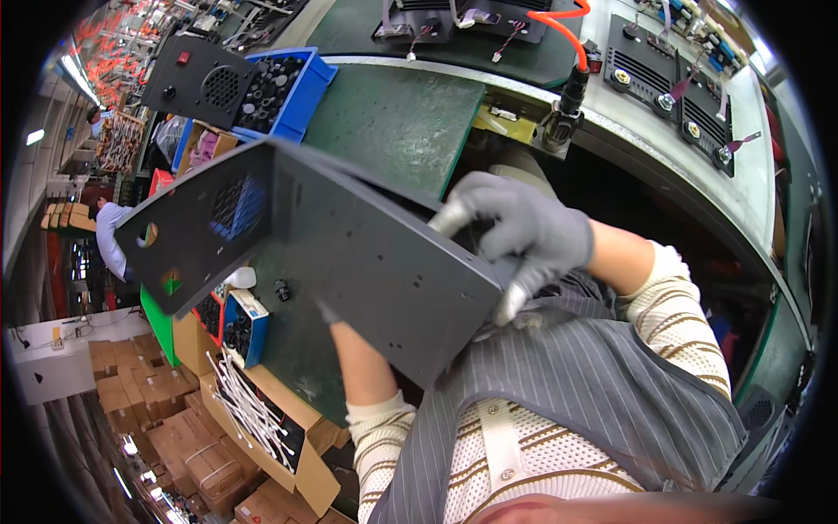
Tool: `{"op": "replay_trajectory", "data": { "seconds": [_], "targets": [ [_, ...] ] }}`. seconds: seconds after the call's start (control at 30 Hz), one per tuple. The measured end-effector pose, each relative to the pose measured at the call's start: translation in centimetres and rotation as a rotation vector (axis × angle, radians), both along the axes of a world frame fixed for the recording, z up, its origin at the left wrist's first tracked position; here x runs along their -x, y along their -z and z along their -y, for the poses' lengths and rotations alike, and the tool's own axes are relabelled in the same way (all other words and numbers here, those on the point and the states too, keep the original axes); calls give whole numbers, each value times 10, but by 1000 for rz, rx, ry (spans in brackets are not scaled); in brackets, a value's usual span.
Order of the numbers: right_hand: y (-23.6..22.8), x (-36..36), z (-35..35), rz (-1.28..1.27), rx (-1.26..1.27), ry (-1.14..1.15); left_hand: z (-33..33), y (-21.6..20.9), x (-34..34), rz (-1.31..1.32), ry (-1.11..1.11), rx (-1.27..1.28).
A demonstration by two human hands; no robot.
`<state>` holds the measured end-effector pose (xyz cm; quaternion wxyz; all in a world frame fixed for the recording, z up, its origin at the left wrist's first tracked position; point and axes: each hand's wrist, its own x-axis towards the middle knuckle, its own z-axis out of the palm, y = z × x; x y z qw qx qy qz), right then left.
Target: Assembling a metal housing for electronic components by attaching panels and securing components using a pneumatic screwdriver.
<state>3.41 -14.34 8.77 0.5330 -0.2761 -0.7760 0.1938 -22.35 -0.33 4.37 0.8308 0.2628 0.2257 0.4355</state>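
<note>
A bent black sheet-metal casing (349, 253) is held up in front of me, tilted, with a grille of slots and round holes in its far-left end plate. My right hand (528, 229), in a grey glove with pale fingertips, closes around the casing's near right edge. My left forearm rises beneath the casing; the panel hides nearly all of that hand, so its fingers do not show. Beyond the casing, a second black panel (196, 83) with a round speaker-like grille and a red switch rests against a blue bin (319, 79) of black round parts.
A green work mat (384, 122) covers the bench. At lower left stand a cardboard box (305, 472) of white cables and a small blue box (249, 327). A black tool on an orange coiled hose (563, 39) stands at the far edge, near black panels (650, 70) with wires.
</note>
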Motion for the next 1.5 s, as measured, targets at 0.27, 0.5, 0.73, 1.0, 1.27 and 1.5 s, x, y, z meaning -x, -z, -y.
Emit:
{"op": "replay_trajectory", "data": {
  "seconds": [0.27, 0.5, 0.73, 1.0, 1.27, 1.5],
  "targets": [
    [56, -17, -9, -331, 359, 23, -34, -39, 70, -221, -400, -316],
    [109, -45, -32, -362, 539, 533, -41, -25, 43, -566, -560, -1018],
    [127, -53, -90, -211, 555, 917, -12, 7, 22, -1205, -285, -1455],
    [108, -36, -103, 407, 214, 1117, 22, 6, 37, -1401, -70, -1418],
    [104, -21, -114, 473, 236, 1136, 70, 32, 12, -1714, 141, -1559],
    [74, -12, -139, 703, 337, 1036, 51, 25, 11, -1683, 99, -1437]
  ]
}}
